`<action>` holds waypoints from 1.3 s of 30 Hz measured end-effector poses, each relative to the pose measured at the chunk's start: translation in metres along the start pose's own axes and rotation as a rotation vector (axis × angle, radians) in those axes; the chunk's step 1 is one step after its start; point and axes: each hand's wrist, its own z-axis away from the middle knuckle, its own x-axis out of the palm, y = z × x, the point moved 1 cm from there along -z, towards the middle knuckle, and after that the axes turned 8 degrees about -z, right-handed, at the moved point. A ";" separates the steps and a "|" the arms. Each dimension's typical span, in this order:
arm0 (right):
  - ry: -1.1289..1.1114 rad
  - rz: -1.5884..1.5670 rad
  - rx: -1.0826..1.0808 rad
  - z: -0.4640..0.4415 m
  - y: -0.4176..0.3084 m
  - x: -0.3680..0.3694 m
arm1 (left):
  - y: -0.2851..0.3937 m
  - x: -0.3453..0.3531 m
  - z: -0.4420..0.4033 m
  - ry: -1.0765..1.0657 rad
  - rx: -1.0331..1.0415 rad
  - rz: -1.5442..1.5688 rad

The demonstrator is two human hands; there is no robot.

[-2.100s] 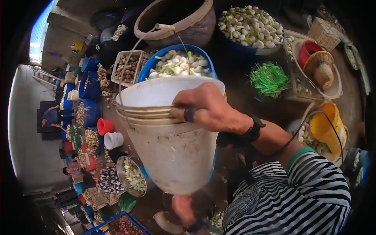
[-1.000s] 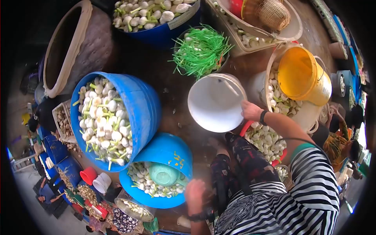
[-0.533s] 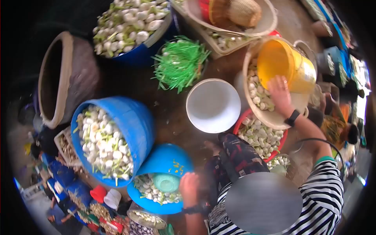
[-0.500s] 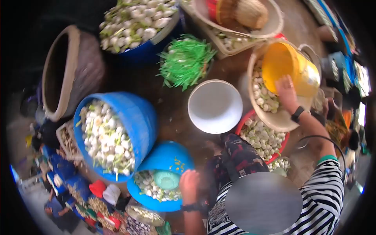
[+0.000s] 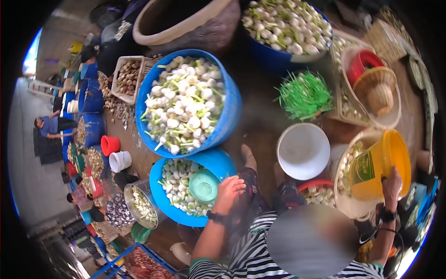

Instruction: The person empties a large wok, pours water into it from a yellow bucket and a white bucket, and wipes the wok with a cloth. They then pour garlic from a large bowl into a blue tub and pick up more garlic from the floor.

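A yellow bucket [image 5: 369, 169] with a green label lies tilted over a cream tub [image 5: 344, 204] of peeled white bulbs, its mouth facing right. My right hand [image 5: 393, 184] is closed on the bucket's rim. On the other side, my left hand [image 5: 231, 189] is open, fingers loosely stretched, with nothing in it. It hovers by the edge of a light-blue basin [image 5: 169, 216], which holds white bulbs and a pale green bowl [image 5: 203, 185]. Between the hands, farther out, stands a white bucket [image 5: 303, 151]; no contents show in it.
A big blue tub [image 5: 232, 109] of bulbs stands left of centre, another dark-blue tub [image 5: 289, 64] at the top. Green shredded strips [image 5: 304, 96] fill a container near it. A red basin [image 5: 318, 185] of bulbs sits by my legs. Other people [image 5: 53, 124] are at far left.
My view has swung left, so the tubs appear farther right. The yellow bucket's mouth has turned from left to right, and my right hand has gone from its wall to its rim.
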 end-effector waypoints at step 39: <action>-0.910 -1.600 -0.190 -0.546 -0.973 0.120 | 0.702 -0.080 -0.473 0.214 0.591 0.178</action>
